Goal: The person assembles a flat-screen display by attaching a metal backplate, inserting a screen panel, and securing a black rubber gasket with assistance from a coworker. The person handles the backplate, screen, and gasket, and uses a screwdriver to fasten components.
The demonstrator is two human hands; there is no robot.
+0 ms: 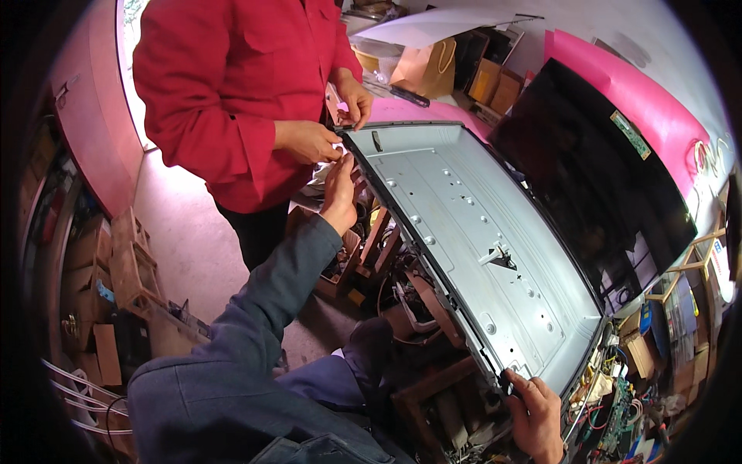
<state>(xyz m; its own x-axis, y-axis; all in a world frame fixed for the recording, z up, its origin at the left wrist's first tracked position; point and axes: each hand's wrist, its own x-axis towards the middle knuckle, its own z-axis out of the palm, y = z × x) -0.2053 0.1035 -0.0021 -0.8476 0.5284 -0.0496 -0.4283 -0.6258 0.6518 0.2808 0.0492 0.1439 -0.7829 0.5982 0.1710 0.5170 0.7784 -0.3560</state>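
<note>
A wide, shallow silver-grey metal panel with a black edge frame [464, 209], like the back tray of a flat screen, lies tilted in front of me. My left hand [340, 199] reaches to its far left corner, fingers closed at the black edge, fingertips partly hidden. At the near corner, my right hand [535, 414] pinches the same black edge between thumb and fingers. Across from me, a person in a red jacket [239, 85] has both hands at the far left corner, close to my left hand. What those fingers work on is too small to make out.
A dark, glossy screen panel [572, 178] leans on the right against pink sheeting [641, 93]. Circuit boards and cables [618, 394] are heaped at the lower right. Wooden crates [131, 255] stand on the left; a wooden stand [433, 387] is under the panel.
</note>
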